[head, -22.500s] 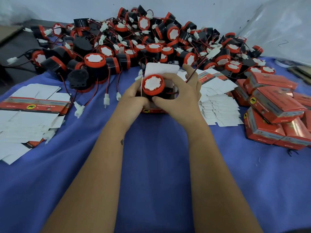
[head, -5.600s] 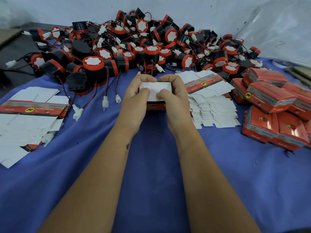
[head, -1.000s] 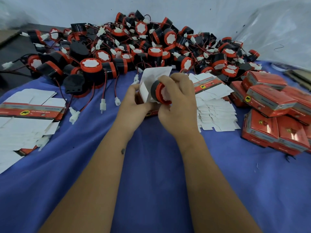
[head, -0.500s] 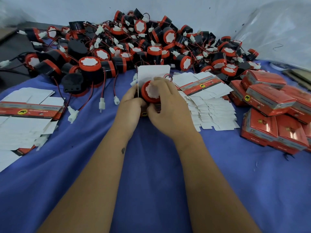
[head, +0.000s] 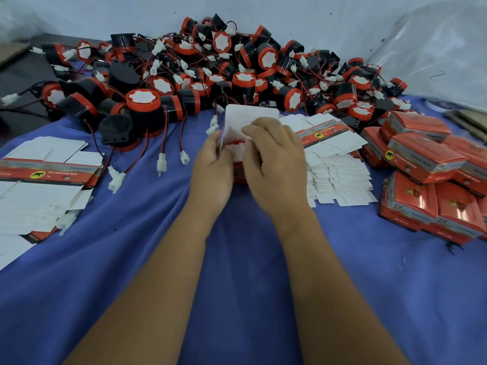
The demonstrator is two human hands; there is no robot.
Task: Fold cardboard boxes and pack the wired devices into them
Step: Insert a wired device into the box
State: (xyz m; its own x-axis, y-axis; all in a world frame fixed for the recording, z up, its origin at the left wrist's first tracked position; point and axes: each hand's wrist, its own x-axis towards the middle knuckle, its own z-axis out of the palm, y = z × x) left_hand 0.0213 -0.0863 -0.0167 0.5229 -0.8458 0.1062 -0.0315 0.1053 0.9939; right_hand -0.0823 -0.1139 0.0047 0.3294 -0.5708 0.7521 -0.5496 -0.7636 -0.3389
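— What does the person wear?
— No sleeves in view: both forearms bare, the left hand (head: 210,164) and right hand (head: 274,159) ungloved.
— Any markings?
— One small dark mark on the left forearm.

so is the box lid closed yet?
No, the white lid flap stands up behind the hands, and the device shows red and white inside the box.
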